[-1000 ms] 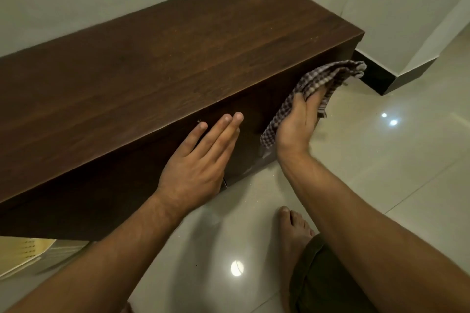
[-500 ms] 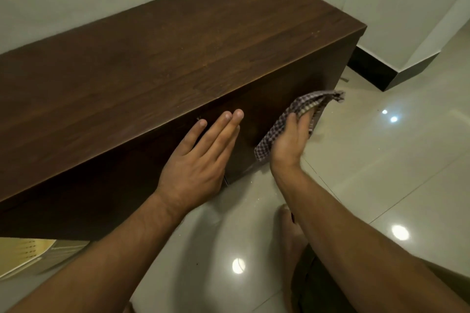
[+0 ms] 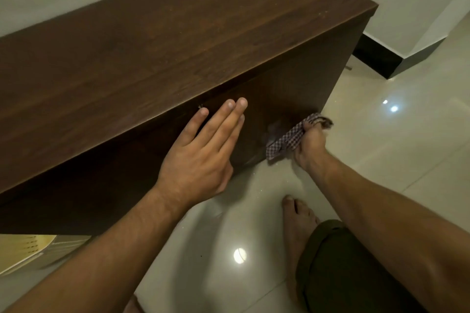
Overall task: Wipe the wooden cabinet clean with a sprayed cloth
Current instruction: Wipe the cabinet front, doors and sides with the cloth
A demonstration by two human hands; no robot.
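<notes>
Head view. The wooden cabinet [image 3: 178, 40] stands against the wall, its long axis running from the lower left of the view up to the far right corner, front face turned toward the person.

The right hand [image 3: 311, 146] is clenched around a checked cloth [image 3: 290, 138], bunched and pressed to the front face low down, at its right edge just above the floor. A faint damp smear shows on the panel beside the cloth, so this lower right corner appears to be under way.

The left hand [image 3: 203, 152] lies flat on the front face just under the top edge, fingers [image 3: 229, 121] straight and together, grasping nothing.

Judgement: wiping is in progress. Fine specks remain visible on the top. The left stretch of the front is too dark to assess. No spray bottle is in view.
</notes>
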